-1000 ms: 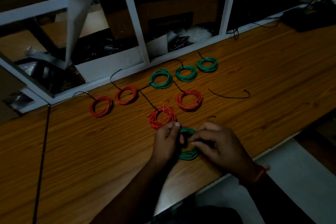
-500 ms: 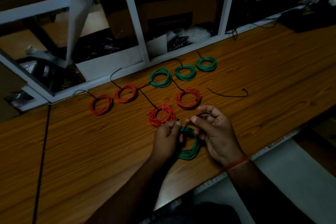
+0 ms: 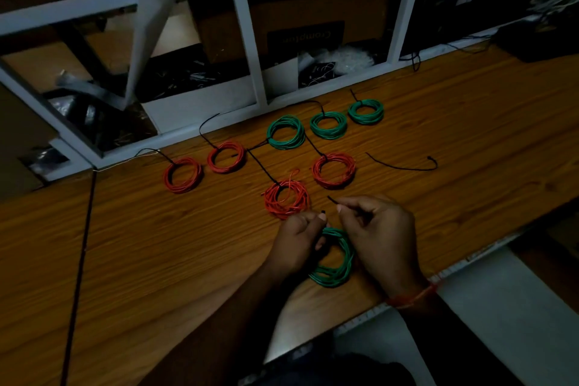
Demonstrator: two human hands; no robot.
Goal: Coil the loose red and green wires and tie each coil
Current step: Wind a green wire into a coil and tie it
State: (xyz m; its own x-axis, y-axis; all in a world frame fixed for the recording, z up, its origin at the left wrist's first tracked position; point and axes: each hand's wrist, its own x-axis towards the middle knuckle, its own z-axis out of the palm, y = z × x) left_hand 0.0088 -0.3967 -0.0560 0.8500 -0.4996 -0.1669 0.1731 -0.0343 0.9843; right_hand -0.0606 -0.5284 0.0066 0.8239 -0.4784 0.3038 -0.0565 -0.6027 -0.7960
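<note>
Wood-grain surface (image 3: 156, 260), smooth with a faint sheen; plastic-sheathed red coils (image 3: 183, 174) and green coils (image 3: 366, 111), slightly glossy.

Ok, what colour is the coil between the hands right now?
Green, clearest in the head view.

Both hands, left hand (image 3: 299, 240) and right hand (image 3: 380, 236), pinch a black tie (image 3: 332, 199) over a green coil (image 3: 336, 263) (seven coils beyond).

Green coil (image 3: 333, 263) flat at the near table edge (black tie (image 3: 332, 199) at its top); seven tied coils beyond
</note>
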